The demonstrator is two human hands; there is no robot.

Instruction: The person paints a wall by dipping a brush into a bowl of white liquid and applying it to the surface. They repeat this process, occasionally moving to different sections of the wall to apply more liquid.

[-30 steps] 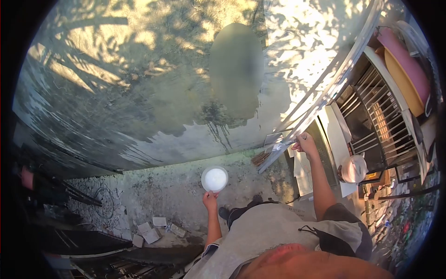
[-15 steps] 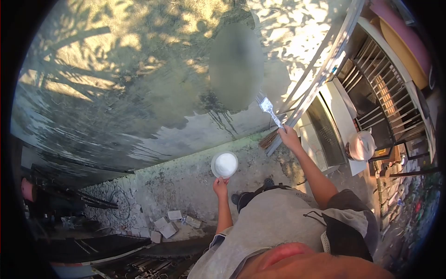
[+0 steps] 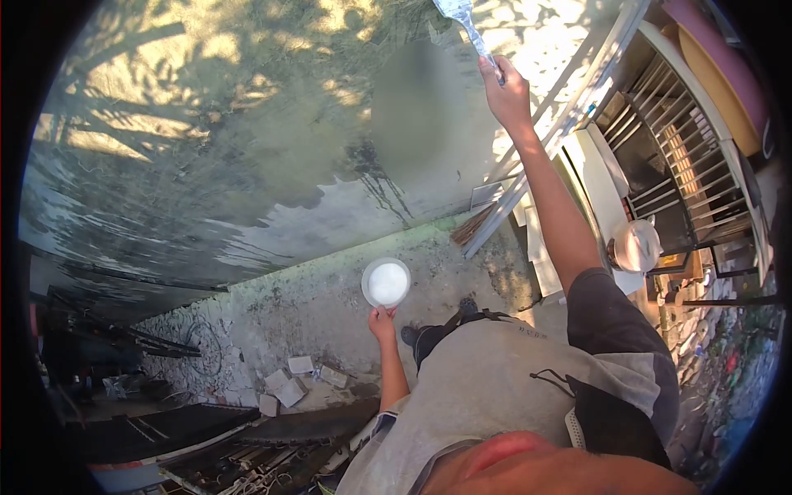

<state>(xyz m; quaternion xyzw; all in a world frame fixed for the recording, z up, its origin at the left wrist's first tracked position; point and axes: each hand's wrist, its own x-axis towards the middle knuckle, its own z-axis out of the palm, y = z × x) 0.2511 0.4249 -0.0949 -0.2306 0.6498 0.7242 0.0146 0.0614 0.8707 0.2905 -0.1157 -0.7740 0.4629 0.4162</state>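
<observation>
My left hand (image 3: 382,322) grips the rim of a round white bowl (image 3: 365,283) at waist height. White paint-like stuff (image 3: 388,283) lies in it. Raised high towards the wall, my right hand (image 3: 509,93) has its fingers wrapped round the handle of a paintbrush (image 3: 472,30) smeared with white. The brush's head is close to the wall (image 3: 322,124) at the upper edge of the view and partly cut off; whether it touches cannot be made out. Dark damp-looking patches and drip streaks mark the wall.
Pale blocks (image 3: 289,390) lie on the concrete floor (image 3: 330,322) to the left. A twig broom (image 3: 472,228) leans by a long pole (image 3: 528,177). On the right stand a barred metal rack (image 3: 660,124) and a lidded bucket (image 3: 635,246).
My right hand has lifted the paintbrush up the wall, and that arm is now stretched out. The bowl in my left hand has shifted slightly left and up in the view.
</observation>
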